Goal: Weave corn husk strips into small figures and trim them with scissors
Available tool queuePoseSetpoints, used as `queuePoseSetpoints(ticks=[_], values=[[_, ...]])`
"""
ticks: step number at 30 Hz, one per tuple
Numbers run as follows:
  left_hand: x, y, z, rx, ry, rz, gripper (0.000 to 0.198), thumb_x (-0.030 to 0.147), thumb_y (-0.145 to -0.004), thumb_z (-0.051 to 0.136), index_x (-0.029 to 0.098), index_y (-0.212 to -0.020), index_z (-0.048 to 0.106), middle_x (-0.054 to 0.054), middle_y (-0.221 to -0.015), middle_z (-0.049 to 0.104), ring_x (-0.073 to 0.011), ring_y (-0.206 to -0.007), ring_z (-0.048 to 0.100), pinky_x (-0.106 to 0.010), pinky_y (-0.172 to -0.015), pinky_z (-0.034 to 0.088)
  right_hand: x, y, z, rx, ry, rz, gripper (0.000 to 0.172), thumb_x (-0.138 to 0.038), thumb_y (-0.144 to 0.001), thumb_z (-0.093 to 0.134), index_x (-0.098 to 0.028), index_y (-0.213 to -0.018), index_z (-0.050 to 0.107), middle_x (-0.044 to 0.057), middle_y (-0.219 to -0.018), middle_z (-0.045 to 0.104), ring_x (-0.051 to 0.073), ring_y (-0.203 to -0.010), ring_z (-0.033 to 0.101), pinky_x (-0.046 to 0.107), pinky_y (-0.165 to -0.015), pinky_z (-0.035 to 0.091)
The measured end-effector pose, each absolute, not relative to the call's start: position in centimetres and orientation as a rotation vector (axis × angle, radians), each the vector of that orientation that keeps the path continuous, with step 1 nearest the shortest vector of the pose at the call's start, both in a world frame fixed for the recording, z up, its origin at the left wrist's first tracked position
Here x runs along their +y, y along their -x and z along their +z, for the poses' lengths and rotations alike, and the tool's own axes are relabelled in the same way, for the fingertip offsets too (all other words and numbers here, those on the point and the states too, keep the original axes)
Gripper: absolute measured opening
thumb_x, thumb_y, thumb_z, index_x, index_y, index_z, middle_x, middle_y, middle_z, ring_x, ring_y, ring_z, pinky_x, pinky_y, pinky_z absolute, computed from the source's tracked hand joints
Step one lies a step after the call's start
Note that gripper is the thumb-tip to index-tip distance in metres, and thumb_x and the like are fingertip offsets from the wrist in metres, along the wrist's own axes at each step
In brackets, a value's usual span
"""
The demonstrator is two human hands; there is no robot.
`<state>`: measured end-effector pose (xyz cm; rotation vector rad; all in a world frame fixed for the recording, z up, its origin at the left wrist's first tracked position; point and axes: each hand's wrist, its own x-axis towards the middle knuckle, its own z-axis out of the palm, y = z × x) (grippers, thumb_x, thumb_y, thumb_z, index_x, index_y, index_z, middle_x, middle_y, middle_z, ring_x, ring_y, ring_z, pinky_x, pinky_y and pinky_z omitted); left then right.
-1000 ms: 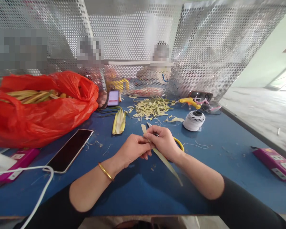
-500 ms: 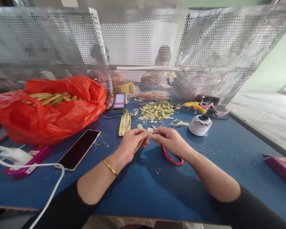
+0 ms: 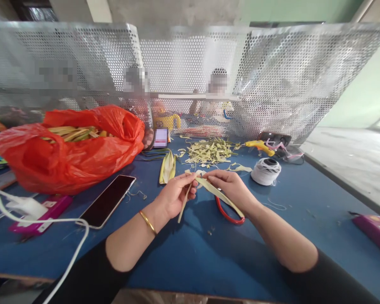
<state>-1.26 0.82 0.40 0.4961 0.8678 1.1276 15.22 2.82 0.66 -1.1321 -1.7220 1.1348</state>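
- Near the middle of the blue table, two bare hands meet over a long pale leaf strip.
- The left hand pinches the strip's far end between thumb and fingers.
- From there, the long strip slants down to the near right. A thin strip hangs down by the left palm.
- The right hand has its fingers bent and close together beside the long strip. I cannot tell how tightly they grip it.
- A red loop handle pokes out under the right hand, partly behind the long strip.
- A gold bangle is on the left wrist.
- Far past the hands is a pile of leaf bits. Left of it lies a bigger yellow-green leaf piece.
- Off to the right sits a roll of white thread, with a yellow tool farther back.
- On the left are a dark phone and a big red bag with long leaf pieces inside.
- At the far side stands a screen full of holes, with people behind it.
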Motion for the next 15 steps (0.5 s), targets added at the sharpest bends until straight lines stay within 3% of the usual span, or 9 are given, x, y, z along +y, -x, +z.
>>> queuePoseSetpoints(ticks=[4, 9, 15], values=[[0.8, 1.2, 0.2, 0.788, -0.42, 1.053, 0.007, 0.012, -0.084, 0.062, 0.013, -0.077, 0.061, 0.004, -0.055, 0.054, -0.0033, -0.039, 0.048, -0.013, -0.039, 0.04, 3.0, -15.2, 0.1, -1.734, 0.995, 1.137, 0.027, -0.042, -0.071, 0.069, -0.02, -0.086, 0.073, 0.005, -0.089, 0.072, 0.02, -0.084, 0.065, 0.032, -0.077, 0.048], [0.8, 1.3, 0.1, 0.749, -0.395, 0.999, 0.006, 0.013, -0.084, 0.063, 0.013, -0.079, 0.06, 0.005, -0.057, 0.053, -0.0026, -0.039, 0.048, -0.013, -0.039, 0.041, 2.6, -14.8, -0.8, -1.837, 0.999, 0.925, 0.026, -0.045, -0.075, 0.067, -0.02, -0.08, 0.075, 0.005, -0.082, 0.07, 0.021, -0.08, 0.063, 0.033, -0.077, 0.046], [0.7, 1.4, 0.2, 0.745, -0.422, 0.963, 0.008, 0.013, -0.088, 0.057, 0.013, -0.08, 0.06, 0.004, -0.056, 0.055, -0.0026, -0.036, 0.046, -0.013, -0.038, 0.042, 2.3, -14.5, -0.9, -1.828, 0.999, 0.944, 0.027, -0.045, -0.079, 0.063, -0.019, -0.077, 0.072, 0.004, -0.08, 0.068, 0.019, -0.078, 0.06, 0.032, -0.076, 0.044]])
